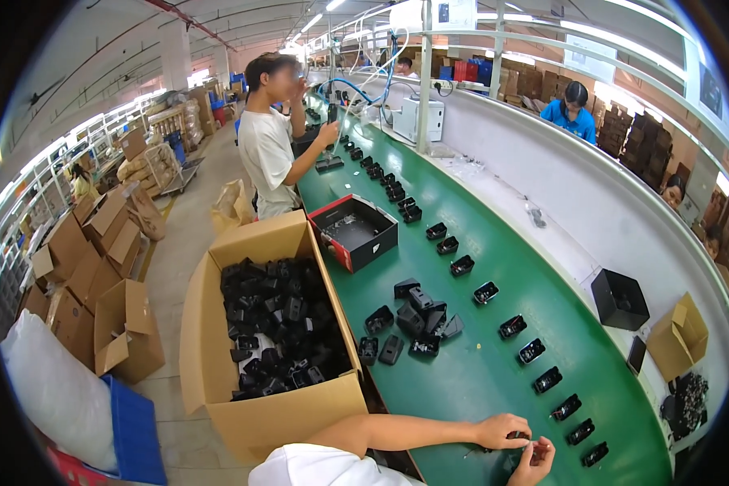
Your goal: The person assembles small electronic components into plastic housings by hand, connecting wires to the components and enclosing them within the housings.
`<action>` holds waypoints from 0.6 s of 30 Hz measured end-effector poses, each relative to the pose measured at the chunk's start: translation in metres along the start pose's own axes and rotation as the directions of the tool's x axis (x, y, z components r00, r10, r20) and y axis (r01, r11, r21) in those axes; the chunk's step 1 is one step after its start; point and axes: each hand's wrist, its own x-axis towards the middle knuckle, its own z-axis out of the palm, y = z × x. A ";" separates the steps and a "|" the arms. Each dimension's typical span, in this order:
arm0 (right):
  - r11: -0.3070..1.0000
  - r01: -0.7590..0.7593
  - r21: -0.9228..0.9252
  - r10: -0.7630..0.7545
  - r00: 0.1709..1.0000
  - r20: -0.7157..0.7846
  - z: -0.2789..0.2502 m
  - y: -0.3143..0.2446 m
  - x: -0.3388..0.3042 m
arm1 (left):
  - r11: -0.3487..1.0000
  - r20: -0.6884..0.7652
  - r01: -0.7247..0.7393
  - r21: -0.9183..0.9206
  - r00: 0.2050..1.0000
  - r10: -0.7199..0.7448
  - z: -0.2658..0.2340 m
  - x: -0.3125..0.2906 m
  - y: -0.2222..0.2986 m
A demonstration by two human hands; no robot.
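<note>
My left hand (504, 431) reaches in over the near part of the green bench, its fingers curled and pinched together. Close beside it is my right hand (533, 463), thumb and fingers drawn together at the left fingertips. What they pinch is too small and covered to make out; a bit of something dark shows under the left fingers. To the right of my hands lies a line of open black plastic housings (581, 431), with small parts inside. A loose heap of black housings (421, 312) sits on the bench farther off to the left.
At left, a large cardboard box (283, 413) full of black housings stands against the green bench (494, 373). Beyond the heap is a black-and-red open box (355, 231). A co-worker (271, 146) stands farther along. A black bin (620, 298) and small carton (677, 336) sit at right.
</note>
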 end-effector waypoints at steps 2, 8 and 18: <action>1.000 -0.015 0.025 0.015 1.000 -0.002 0.001 -0.005 0.000 | 0.999 0.051 0.037 -0.016 0.998 -0.036 0.000 0.000 0.000; 0.989 0.075 -0.125 -0.060 0.991 0.118 -0.001 -0.007 0.003 | 0.995 0.061 0.003 -0.098 0.998 0.003 -0.003 0.003 -0.002; 0.976 0.106 -0.193 -0.086 0.990 0.108 -0.001 -0.014 0.001 | 0.989 0.047 0.003 -0.147 0.999 0.004 -0.005 0.002 0.007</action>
